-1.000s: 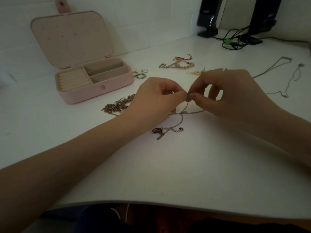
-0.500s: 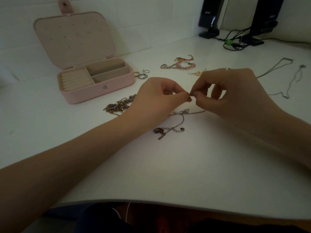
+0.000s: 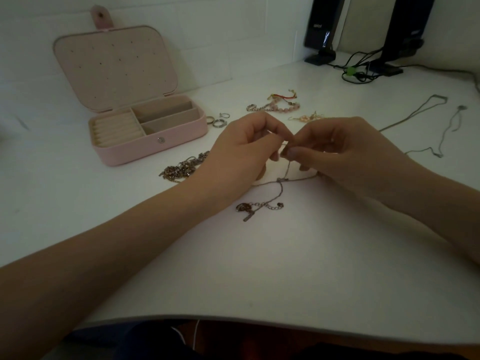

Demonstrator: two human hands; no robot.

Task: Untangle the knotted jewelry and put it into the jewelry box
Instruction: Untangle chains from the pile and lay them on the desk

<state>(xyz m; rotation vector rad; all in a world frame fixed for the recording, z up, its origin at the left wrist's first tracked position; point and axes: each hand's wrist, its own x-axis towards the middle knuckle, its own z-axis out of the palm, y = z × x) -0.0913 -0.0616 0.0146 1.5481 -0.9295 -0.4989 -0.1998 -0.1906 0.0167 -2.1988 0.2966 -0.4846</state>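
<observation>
Your two hands meet above the middle of a white table (image 3: 298, 268), fingertips almost touching. Between them you hold a thin chain necklace (image 3: 281, 189). Its raised strand runs from your fingertips straight down toward you to a small knot, where a second strand crosses it from left to right along the table. From the knot the chain continues toward you and ends in a clasp and small charms lying flat on the table.

Your left hand (image 3: 241, 154) has its fingers curled, thumb and forefinger pinching the top of the chain. Your right hand (image 3: 345, 154) is curled too, thumb and forefinger pinching the same strand just beside the left fingertips; its lower fingers rest near the crossing strand.

The pink jewelry box (image 3: 145, 128) sits open to the far left, lid upright, well apart from the necklace. A tangled heap of chains (image 3: 181, 168) lies just left of your left wrist. Rings (image 3: 217, 120) lie just right of the box, with a beaded bracelet (image 3: 275, 106) beyond your hands. Another thin necklace (image 3: 415, 113) stretches across the far right.
</observation>
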